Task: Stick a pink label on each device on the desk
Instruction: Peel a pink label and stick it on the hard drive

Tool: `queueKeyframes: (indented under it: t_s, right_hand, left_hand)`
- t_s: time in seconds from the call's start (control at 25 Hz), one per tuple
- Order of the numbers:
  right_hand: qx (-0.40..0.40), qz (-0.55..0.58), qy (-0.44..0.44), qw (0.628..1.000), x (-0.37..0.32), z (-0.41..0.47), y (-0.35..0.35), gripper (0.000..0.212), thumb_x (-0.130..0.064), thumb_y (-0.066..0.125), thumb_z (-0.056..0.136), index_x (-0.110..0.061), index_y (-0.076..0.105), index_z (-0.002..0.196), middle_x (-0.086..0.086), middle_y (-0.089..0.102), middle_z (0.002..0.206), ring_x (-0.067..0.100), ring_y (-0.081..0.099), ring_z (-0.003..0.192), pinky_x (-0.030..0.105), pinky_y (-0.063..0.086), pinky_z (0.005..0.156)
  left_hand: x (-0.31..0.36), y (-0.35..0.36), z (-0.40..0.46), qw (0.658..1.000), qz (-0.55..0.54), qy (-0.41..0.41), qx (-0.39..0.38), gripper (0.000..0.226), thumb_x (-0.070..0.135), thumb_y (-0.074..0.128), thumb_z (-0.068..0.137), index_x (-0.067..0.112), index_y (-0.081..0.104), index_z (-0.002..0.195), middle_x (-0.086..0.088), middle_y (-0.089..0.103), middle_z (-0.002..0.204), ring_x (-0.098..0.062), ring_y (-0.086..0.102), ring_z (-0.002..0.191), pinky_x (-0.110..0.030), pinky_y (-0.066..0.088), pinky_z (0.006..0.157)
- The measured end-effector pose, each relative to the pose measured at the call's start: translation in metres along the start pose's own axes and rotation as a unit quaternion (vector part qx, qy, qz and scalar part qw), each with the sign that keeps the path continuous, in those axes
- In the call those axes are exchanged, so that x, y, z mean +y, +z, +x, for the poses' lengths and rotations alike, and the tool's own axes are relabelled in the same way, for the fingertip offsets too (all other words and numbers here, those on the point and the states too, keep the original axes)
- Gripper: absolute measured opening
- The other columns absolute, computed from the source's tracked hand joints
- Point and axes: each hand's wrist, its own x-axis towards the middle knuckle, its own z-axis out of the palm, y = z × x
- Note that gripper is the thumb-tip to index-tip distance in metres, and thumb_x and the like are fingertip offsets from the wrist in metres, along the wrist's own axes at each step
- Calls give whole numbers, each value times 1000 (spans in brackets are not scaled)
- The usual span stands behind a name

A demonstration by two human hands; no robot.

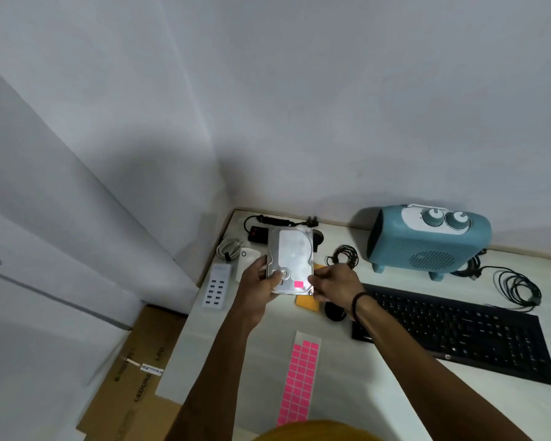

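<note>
White desk (347, 393) tucked into the corner of a pale grey room, and right over it, both hands are up with the hard drive (290, 261). The left hand (257, 281) grips the drive's lower left edge, thumb curled onto the metal face; the right hand (333, 283) pinches the lower right edge, a dark band on its wrist. The silver drive is lifted above the desk, tilted toward the camera, and there's a pink label (298, 284) stuck near its bottom right corner. Down on the desk near the front edge lies the sheet of pink labels (299, 381), running lengthwise. Left of the hands sits a white multi-port charger (216, 287). On the right, a black keyboard (458, 332), and behind it against the wall a blue fan heater (427, 241). An orange pad (306, 303) peeks out below the drive.
</note>
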Motion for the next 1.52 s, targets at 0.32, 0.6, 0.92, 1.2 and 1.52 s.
queueKeyframes:
  t_s: [0.32, 0.6, 0.92, 1.2, 1.52]
  right_hand:
    - [-24, 159, 175, 971, 37, 39, 64, 19, -2, 73, 85, 6, 69, 102, 25, 72, 101, 34, 73, 89, 32, 63, 67]
    - [8, 81, 226, 971, 47, 96, 87, 2, -4, 74, 81, -3, 73, 80, 20, 73, 96, 36, 71, 94, 47, 59, 87]
    - [-8, 12, 248, 969, 74, 139, 99, 4, -12, 74, 78, -12, 75, 74, 19, 75, 95, 35, 72, 93, 49, 58, 87]
    - [15, -72, 237, 969, 50, 132, 112, 19, -20, 71, 84, -5, 78, 95, 13, 74, 90, 26, 69, 83, 33, 57, 72]
    - [-44, -167, 194, 966, 54, 134, 114, 25, -11, 65, 85, -2, 74, 106, 18, 72, 110, 34, 67, 103, 41, 57, 88]
  left_hand:
    - [-57, -34, 36, 993, 25, -109, 37, 46, 1, 67, 94, 24, 60, 133, -7, 71, 114, -30, 70, 105, -54, 59, 91]
    - [-86, -40, 103, 983, 49, -170, 49, 56, 1, 75, 86, 19, 61, 138, -8, 76, 109, -29, 73, 101, -56, 60, 89]
    - [-122, -35, 145, 983, 55, -173, 39, 48, 2, 72, 86, 23, 68, 129, 2, 78, 112, -22, 73, 105, -56, 58, 93]
    - [-93, -21, 135, 944, 274, -123, 135, 43, 17, 74, 87, 16, 69, 130, -8, 74, 122, -27, 65, 118, -33, 49, 100]
    - [-86, -11, 134, 929, 306, -161, 134, 23, 14, 69, 79, 6, 76, 99, -10, 77, 100, -28, 71, 95, -25, 47, 71]
